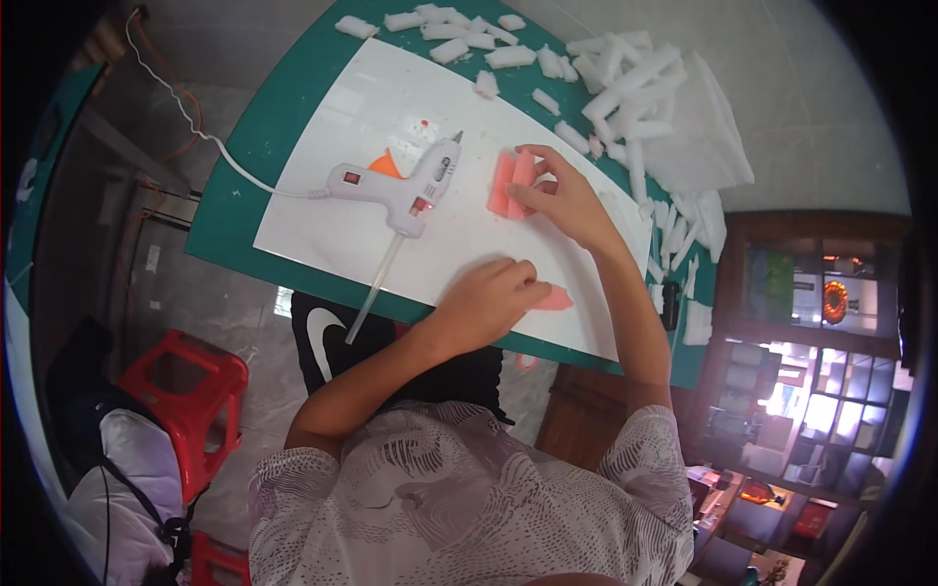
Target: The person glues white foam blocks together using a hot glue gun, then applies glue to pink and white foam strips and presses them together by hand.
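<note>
My right hand point(564, 198) pinches a pink foam-like strip point(525, 168) between thumb and fingers. That strip stands against another pink piece point(501, 183) lying on the white board point(322, 127); whether the two are joined I cannot tell. Nearer to me, my left hand point(491, 301) rests on the board with curled fingers, closed on the end of a smaller pink piece point(555, 299). A white glue gun point(396, 192) lies on its side left of both hands, nozzle pointing away. Its clear glue stick point(376, 290) juts out over the near board edge.
Several white foam strips point(630, 93) are heaped at the far right, beside a white foam sheet point(699, 127). Loose foam bits point(449, 49) dot the green table point(230, 210). The gun's white cord point(244, 176) runs off left. A red stool point(186, 381) stands on the floor.
</note>
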`<state>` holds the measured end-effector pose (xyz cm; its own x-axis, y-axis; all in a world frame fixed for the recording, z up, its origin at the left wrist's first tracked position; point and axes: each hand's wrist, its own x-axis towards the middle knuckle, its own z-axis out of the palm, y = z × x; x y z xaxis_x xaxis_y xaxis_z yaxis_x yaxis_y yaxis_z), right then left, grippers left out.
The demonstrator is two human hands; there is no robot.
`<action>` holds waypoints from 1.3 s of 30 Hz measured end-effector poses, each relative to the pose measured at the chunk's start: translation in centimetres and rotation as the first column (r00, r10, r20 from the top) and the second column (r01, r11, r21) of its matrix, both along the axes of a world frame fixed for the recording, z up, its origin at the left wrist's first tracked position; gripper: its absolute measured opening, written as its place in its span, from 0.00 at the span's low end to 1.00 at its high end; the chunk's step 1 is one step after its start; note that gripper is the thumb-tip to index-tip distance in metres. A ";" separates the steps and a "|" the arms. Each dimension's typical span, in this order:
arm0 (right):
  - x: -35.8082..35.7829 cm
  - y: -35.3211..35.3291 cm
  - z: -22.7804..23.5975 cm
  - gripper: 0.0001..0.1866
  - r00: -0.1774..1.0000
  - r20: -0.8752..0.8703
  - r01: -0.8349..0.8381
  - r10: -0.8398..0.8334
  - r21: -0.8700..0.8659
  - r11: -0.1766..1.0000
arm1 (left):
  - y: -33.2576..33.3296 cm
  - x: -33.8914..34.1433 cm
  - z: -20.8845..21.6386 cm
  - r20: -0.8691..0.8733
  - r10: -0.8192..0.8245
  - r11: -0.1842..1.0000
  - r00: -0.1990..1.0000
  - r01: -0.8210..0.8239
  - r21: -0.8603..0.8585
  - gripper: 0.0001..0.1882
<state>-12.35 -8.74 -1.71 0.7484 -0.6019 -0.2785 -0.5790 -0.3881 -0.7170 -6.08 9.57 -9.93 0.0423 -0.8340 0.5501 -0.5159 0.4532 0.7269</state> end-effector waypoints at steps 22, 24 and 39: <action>3.3 1.5 -0.8 0.29 0.983 -0.135 0.088 -0.125 -0.248 0.965 | 0.3 -0.8 -0.6 0.184 0.126 0.986 0.975 -0.103 -0.130 0.11; 3.3 1.5 -0.8 0.29 0.981 -0.135 0.107 -0.143 -0.244 0.964 | 0.3 -0.8 -0.7 0.177 0.119 0.987 0.977 -0.097 -0.131 0.11; 2.1 0.6 -1.9 0.34 0.978 -0.053 0.201 -0.203 -0.041 0.979 | 0.8 -1.0 -0.6 0.134 0.158 0.985 0.978 -0.146 -0.096 0.12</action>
<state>-10.20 -8.10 -3.66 0.5941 -0.7491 -0.2932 -0.6874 -0.2834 -0.6687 -7.08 10.34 -10.52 0.0823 -0.7734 0.6286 -0.6781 0.4188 0.6040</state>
